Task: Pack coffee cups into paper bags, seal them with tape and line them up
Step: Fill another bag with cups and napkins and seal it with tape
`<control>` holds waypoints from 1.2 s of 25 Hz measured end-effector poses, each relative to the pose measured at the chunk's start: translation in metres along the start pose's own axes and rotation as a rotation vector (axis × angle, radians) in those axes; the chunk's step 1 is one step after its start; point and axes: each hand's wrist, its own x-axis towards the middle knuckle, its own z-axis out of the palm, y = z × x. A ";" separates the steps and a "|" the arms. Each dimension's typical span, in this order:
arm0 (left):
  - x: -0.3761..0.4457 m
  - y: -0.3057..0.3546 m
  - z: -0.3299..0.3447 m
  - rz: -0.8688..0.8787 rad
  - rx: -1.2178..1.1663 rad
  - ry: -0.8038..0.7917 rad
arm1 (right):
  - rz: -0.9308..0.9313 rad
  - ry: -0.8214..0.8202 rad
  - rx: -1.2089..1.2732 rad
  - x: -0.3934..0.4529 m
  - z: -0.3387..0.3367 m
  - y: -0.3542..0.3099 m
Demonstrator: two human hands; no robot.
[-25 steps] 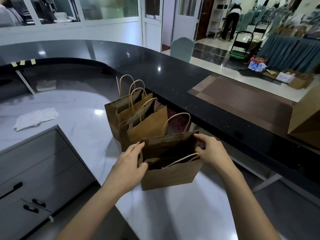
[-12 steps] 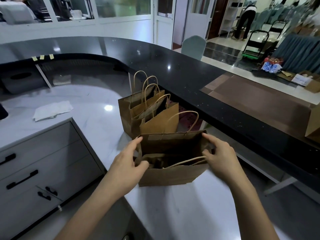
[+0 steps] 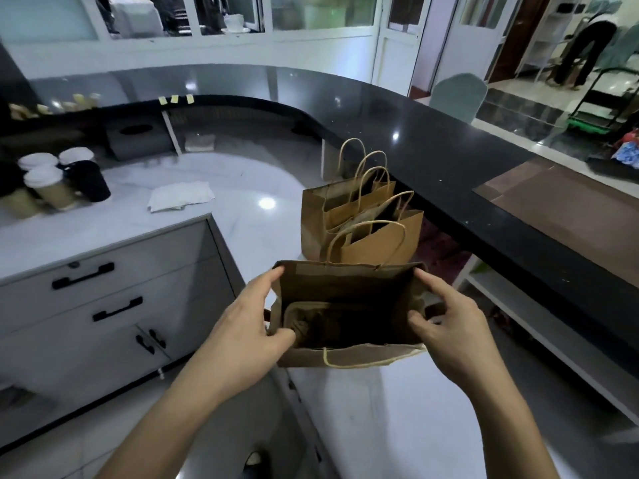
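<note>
A brown paper bag [image 3: 349, 281] stands open on the white marble counter [image 3: 249, 188], its mouth spread wide and its inside dark. My left hand [image 3: 245, 319] grips the bag's left edge, thumb curled inside the rim. My right hand [image 3: 446, 323] holds the right edge, fingers pinching the paper. Just behind it stand three more brown paper bags [image 3: 359, 216] with twisted handles, upright in a row. Several lidded coffee cups [image 3: 55, 181], white-lidded and one black, stand at the far left of the counter.
A raised black counter top [image 3: 449, 160] curves along the right behind the bags. White napkins [image 3: 179, 198] lie mid-counter. Grey drawers [image 3: 103, 288] with black handles sit below at left. A person bends over a trolley far back right [image 3: 584, 53].
The view has swung left and the coffee cups have come into sight. Both hands have pulled the bag's mouth wider apart; the bag stays in place.
</note>
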 end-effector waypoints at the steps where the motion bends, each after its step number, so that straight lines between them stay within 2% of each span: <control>1: -0.002 -0.004 -0.006 -0.013 0.002 0.027 | -0.019 -0.016 -0.006 0.003 0.007 -0.005; 9: -0.016 -0.044 -0.046 -0.112 -0.022 0.157 | -0.144 -0.170 -0.037 0.019 0.064 -0.047; 18: -0.011 -0.082 -0.094 -0.187 -0.072 0.219 | -0.184 -0.291 -0.054 0.040 0.122 -0.095; 30: -0.005 -0.151 -0.205 -0.237 -0.121 0.299 | -0.305 -0.398 -0.116 0.072 0.238 -0.194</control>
